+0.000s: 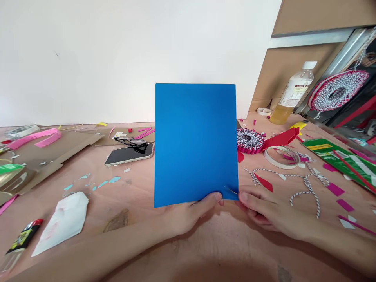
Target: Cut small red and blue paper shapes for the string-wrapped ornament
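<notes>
From afar I saw blue paper at centre, the left hand gripping its bottom edge at six o'clock, the right hand at four holding a thin thing; a phone lay at nine, tape at three.

A white panel stands behind a pinkish tabletop; brown boards stand right.

Blue sheet hides most fingers of the left hand from me, plus the near side of a woven disc. Thin tool in the right hand: blurred, mostly covered, can't tell the type. Glue tube and some tan-green item cut off left; green pack cut off right. Bottle label: I can't read it, too small.
</notes>
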Action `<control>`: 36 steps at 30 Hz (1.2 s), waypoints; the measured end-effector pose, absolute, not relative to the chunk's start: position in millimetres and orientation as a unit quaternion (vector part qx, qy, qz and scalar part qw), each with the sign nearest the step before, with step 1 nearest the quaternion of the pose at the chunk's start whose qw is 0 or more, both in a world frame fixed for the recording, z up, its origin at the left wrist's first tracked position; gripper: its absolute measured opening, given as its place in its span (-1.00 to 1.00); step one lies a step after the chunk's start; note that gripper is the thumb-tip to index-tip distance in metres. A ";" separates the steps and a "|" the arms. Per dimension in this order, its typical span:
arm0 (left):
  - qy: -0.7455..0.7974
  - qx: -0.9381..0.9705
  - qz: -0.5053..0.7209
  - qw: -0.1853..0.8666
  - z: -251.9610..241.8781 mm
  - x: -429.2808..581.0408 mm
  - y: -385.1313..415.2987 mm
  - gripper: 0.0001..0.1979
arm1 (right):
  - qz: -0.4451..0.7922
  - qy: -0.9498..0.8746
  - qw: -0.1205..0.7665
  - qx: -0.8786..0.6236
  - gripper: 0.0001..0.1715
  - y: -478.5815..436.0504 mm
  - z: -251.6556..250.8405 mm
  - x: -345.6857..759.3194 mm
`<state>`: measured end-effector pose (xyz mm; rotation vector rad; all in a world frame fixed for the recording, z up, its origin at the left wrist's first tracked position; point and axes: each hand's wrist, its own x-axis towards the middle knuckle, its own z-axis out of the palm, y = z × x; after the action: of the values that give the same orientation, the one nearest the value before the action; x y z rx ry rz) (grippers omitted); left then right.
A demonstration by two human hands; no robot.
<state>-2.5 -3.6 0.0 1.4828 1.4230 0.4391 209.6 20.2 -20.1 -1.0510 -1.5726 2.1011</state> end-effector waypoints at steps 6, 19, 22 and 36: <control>0.600 0.614 0.164 0.486 -1.7 0.2 -6.4 -0.60 | 0.736 -0.547 0.152 -0.369 -0.52 20.6 -17.8 207.9; 0.571 0.600 0.194 0.526 -0.1 6.5 -13.0 -0.68 | 0.695 -0.573 0.144 -0.410 -0.49 14.2 -9.8 203.0; 0.489 0.621 0.235 0.565 -1.4 10.2 -14.0 -0.67 | 0.674 -0.583 0.146 -0.429 -0.43 12.2 -5.9 200.1; 0.514 0.553 0.254 0.604 1.1 19.8 -30.7 -0.57 | 0.732 -0.476 0.191 -0.448 -0.31 4.8 -3.4 191.6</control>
<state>19.8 -30.7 1.1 1.2807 1.1896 0.5889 191.6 4.8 -3.4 -1.2590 -1.3376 2.0554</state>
